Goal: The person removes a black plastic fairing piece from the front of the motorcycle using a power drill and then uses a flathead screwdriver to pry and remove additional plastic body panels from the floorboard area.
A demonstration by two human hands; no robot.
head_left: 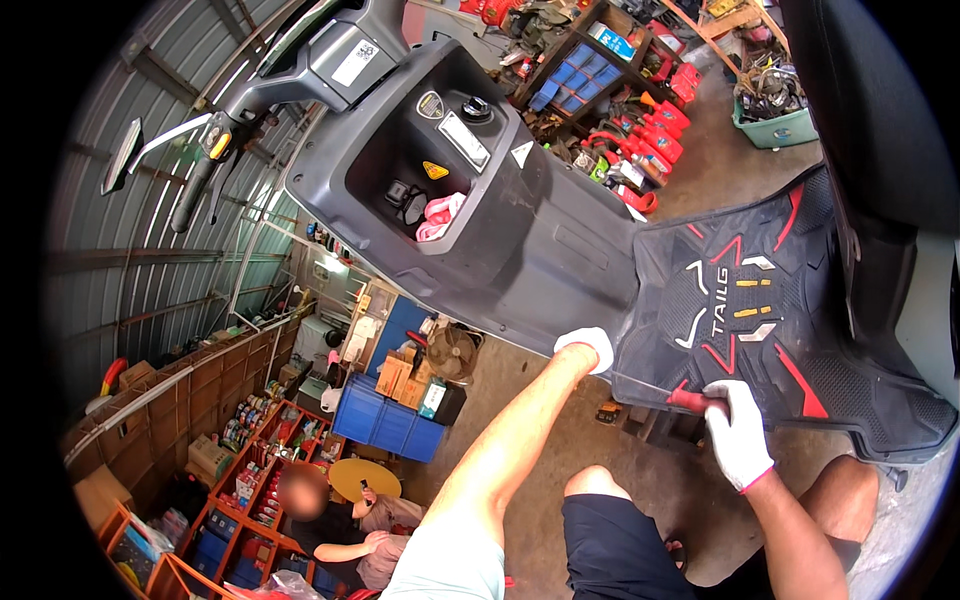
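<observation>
A dark grey electric scooter (570,225) fills the view in front of me, with a black footboard mat (665,300) marked in red and white. My right hand (738,435), in a white glove, is closed round the red handle of a screwdriver (688,401). Its thin shaft points left along the mat's near edge, toward my other hand. My left hand (586,349), gloved too, is at the lower edge of the scooter's front panel beside the mat. Its fingers are hidden, so I cannot make out whether they grip anything.
A pink cloth (438,216) lies in the scooter's front pocket. Blue crates (385,420), a fan (453,350) and red shelves (262,500) stand at the left, near a seated person (340,530). Red bottles (655,135) and a green tub (780,130) are at the far side.
</observation>
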